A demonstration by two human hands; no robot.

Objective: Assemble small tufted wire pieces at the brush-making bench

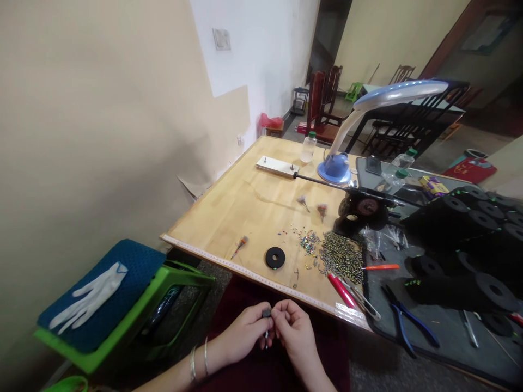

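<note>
My left hand (pixel 254 326) is closed in a pinch around a small dark grey piece (pixel 267 313); a pale tip shows below it. My right hand (pixel 292 326) meets it with thumb and fingers pressed together, and what lies between them is too small to make out. Both hands are just off the table's front edge. Nearest to them on the table are a black foam ring (pixel 269 258) and a small bundle with orange bits and thin stems (pixel 241 246). Two similar bundles, one greyish (pixel 303 203) and one reddish (pixel 322 212), lie farther back.
Right of the ring are scattered tiny coloured beads (pixel 309 243) and a heap of small striped pieces (pixel 341 255). Red-handled scissors (pixel 342 291), blue pliers (pixel 408 319), black foam rolls (pixel 453 228), a dark clamp device (pixel 363 209) and a desk lamp (pixel 336 167) stand or lie rightward.
</note>
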